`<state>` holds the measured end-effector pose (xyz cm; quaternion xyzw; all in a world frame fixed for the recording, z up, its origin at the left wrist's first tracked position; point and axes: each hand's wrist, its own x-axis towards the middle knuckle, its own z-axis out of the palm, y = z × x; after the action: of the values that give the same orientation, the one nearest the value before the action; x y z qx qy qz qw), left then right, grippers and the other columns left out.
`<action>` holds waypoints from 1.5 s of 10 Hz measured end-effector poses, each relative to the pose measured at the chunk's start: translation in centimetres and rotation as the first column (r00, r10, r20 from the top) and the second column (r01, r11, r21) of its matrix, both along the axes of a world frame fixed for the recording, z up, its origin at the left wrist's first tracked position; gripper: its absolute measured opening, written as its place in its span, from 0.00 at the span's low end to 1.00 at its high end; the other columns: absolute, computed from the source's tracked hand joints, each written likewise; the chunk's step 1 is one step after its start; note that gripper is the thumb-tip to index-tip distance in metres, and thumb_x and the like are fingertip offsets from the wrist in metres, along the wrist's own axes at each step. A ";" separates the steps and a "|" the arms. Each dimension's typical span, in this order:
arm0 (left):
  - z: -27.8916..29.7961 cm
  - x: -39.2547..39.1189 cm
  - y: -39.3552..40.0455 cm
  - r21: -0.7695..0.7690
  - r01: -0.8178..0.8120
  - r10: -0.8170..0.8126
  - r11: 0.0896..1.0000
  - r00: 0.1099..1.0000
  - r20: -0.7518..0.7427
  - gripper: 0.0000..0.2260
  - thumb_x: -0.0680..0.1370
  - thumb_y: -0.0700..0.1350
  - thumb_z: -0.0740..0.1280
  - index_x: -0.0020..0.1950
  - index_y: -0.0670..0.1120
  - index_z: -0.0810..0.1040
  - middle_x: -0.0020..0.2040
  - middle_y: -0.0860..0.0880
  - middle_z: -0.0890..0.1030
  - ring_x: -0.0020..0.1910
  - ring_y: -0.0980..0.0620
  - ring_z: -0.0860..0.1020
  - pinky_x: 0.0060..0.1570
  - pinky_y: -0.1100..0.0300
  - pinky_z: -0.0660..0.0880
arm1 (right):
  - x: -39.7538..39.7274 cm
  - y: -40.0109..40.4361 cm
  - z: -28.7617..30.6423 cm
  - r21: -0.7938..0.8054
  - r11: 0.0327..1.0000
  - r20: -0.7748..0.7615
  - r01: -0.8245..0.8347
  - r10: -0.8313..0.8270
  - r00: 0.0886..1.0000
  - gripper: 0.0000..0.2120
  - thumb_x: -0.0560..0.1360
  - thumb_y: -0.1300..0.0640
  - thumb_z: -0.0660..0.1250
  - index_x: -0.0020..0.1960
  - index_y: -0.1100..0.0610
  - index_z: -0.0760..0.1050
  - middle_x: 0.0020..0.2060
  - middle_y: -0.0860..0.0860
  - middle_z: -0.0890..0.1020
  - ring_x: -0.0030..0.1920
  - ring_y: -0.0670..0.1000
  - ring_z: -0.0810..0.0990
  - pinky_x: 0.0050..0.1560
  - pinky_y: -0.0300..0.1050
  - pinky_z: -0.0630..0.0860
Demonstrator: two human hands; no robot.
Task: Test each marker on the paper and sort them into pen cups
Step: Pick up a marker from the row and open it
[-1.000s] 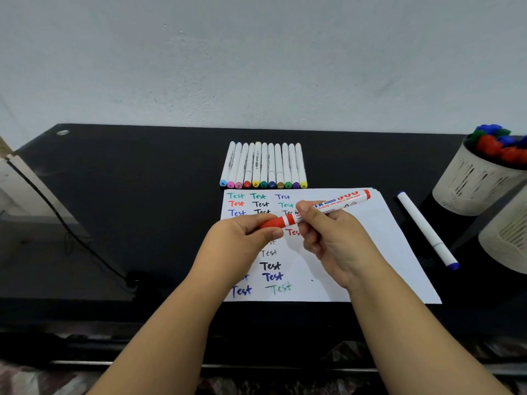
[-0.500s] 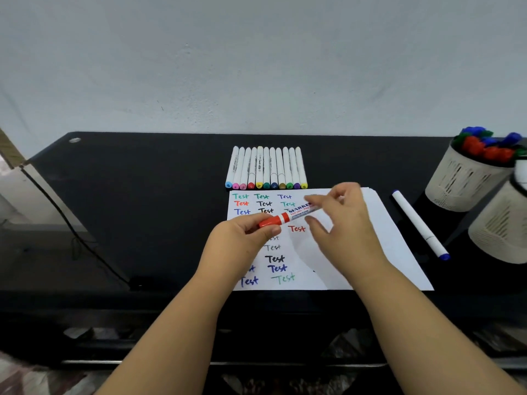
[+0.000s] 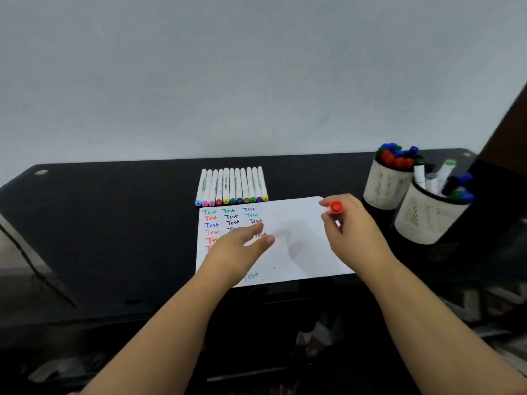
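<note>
left hand: fingers straight, empty | right hand: fingers curled, pinching

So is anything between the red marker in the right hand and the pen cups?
Nothing visible: the right hand holds the red marker just left of the far cup; only bare table lies between.

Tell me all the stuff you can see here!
table: one, black, against the wall
paper: one, white with coloured "Test" words, table middle
marker row: eleven, white with coloured ends, behind the paper
far cup: one, pale, right, full of red, blue and green caps
near cup: one, pale, rightmost, holding mixed markers
red marker: one, in the right hand
left hand: open, over the paper
right hand: fingers grip the red marker
</note>
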<state>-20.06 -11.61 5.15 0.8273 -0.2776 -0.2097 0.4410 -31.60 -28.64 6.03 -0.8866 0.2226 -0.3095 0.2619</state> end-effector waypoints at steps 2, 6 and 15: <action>0.3 -1.3 -6.3 0.131 0.184 -0.199 0.974 0.973 0.115 0.23 0.77 0.60 0.62 0.71 0.58 0.66 0.72 0.55 0.66 0.70 0.53 0.66 0.65 0.58 0.62 | -4.8 -3.9 3.2 0.133 0.985 0.133 0.111 -0.129 0.983 0.06 0.78 0.56 0.62 0.53 0.46 0.72 0.45 0.45 0.76 0.37 0.39 0.75 0.39 0.32 0.69; -4.0 0.1 -12.1 0.449 0.207 -0.375 0.869 0.867 0.327 0.31 0.78 0.62 0.57 0.77 0.50 0.53 0.77 0.55 0.52 0.76 0.55 0.51 0.72 0.56 0.50 | -8.5 -10.6 4.3 0.055 0.951 0.045 0.305 -0.307 0.951 0.10 0.79 0.52 0.60 0.58 0.54 0.72 0.51 0.50 0.80 0.49 0.46 0.79 0.46 0.42 0.75; -5.2 0.6 -12.2 0.443 0.197 -0.369 0.874 0.863 0.344 0.31 0.78 0.62 0.55 0.77 0.52 0.52 0.77 0.58 0.50 0.76 0.56 0.50 0.73 0.56 0.50 | -7.8 -13.0 5.3 -0.148 0.912 -0.122 0.382 -0.401 0.908 0.31 0.80 0.58 0.60 0.77 0.45 0.48 0.61 0.52 0.72 0.43 0.50 0.79 0.44 0.48 0.79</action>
<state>-19.46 -23.81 -0.01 0.8729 -0.4384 -0.1428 0.1594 -39.41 -41.60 11.32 -0.8586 0.3961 -0.3013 0.1230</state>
